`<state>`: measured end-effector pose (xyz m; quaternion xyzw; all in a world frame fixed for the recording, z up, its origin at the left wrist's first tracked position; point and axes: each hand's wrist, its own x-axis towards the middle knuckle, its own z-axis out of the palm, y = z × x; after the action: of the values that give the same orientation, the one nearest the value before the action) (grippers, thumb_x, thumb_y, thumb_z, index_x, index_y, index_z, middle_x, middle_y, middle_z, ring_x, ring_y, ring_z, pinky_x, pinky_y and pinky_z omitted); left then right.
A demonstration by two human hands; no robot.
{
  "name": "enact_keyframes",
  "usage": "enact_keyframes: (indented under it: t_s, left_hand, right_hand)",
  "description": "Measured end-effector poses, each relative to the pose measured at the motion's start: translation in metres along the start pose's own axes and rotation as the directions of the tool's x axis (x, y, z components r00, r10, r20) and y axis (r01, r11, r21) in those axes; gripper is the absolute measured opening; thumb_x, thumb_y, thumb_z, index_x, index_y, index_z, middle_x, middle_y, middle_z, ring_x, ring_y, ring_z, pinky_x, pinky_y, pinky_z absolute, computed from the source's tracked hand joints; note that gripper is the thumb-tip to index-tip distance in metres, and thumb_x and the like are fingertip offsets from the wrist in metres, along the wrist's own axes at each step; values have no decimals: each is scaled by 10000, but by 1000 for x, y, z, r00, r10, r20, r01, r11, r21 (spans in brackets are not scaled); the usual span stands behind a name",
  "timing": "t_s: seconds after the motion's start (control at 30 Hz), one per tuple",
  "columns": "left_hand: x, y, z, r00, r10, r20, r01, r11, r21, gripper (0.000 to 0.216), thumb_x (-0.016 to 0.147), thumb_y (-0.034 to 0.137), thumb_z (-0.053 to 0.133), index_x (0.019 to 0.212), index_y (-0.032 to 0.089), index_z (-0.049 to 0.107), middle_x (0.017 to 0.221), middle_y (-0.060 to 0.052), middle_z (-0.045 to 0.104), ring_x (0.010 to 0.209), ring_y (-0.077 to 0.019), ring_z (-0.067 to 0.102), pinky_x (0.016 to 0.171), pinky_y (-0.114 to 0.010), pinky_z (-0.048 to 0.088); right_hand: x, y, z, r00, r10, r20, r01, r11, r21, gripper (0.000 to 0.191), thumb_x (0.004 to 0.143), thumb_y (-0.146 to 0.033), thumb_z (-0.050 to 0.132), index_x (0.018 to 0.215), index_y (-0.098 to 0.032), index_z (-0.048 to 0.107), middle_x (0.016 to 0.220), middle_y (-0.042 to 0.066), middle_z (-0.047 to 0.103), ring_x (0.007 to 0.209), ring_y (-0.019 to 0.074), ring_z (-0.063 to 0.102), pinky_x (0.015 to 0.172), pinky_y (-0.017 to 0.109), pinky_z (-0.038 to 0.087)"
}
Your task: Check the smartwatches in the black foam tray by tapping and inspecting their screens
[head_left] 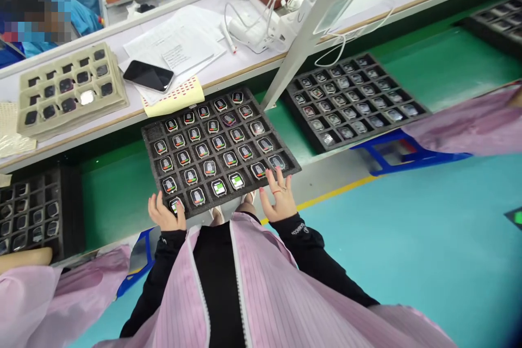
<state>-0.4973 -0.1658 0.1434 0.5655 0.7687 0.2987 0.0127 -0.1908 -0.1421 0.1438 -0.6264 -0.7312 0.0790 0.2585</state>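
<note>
A black foam tray (186, 131) lies in front of me, partly under the bench shelf. Its compartments hold several smartwatches (209, 167), most with lit screens; a few show white and green. At the tray's front left corner is my left hand (166, 216), fingers stretched along the side and thumb apart near a watch (176, 206). My right hand (280, 198) rests at the front right corner, fingers spread, their tips by a watch (277, 161) with a dim face. Neither hand is closed around anything.
Another black tray (322, 144) of watches stands to the right on the green surface (296, 130), and one more tray (71, 212) at the left. On the shelf lie a beige tray (118, 84), a phone (149, 75), papers and cables. A metal post (296, 60) rises behind. Co-workers' pink sleeves show at both sides.
</note>
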Motion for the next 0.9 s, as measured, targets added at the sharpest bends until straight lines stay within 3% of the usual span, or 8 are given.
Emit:
enact_keyframes:
  t_s: [0.13,0.33,0.57,0.73,0.9]
  left_hand:
    - [1,10,1,996,81,-42,-80,996,36,566,859,399,509,1323,78,468,1352,-217,426,1359,-340,322,1147,-490,237]
    - [-2,8,5,997,69,-20,-69,997,29,574,861,409,501,1332,84,460,1360,-216,421,1356,-344,324,1142,-494,237]
    - [-2,5,9,996,82,-34,-80,995,65,562,874,396,497,1330,69,467,1361,-222,431,1354,-343,326,1142,-491,242]
    - [-2,8,10,999,17,-35,-15,998,58,541,874,403,493,1319,96,486,1365,-203,437,1351,-339,336,1143,-487,244]
    - [0,4,12,999,33,-27,-33,999,10,562,872,402,484,1331,80,453,1365,-215,427,1357,-338,334,1145,-490,256]
  right_hand:
    - [1,3,3,997,0,83,2,1000,-23,708,932,-352,416,1515,-43,160,1397,235,494,1434,382,237,1081,695,251]
    - [12,22,-4,992,122,-37,-124,991,-40,696,932,-370,386,1511,-48,172,1429,241,451,1438,388,221,1087,693,221]
    - [22,42,-4,985,174,-10,-174,982,-72,650,929,-425,363,1432,-13,349,1281,242,585,1395,400,314,1092,692,202]
    - [44,40,-3,988,153,-12,-153,988,-9,724,923,-427,384,1504,-44,187,1421,240,461,1392,394,323,1103,682,189]
    - [70,36,0,992,124,18,-125,990,61,835,928,-399,403,1525,-57,-71,1402,222,496,1376,352,375,1130,631,196]
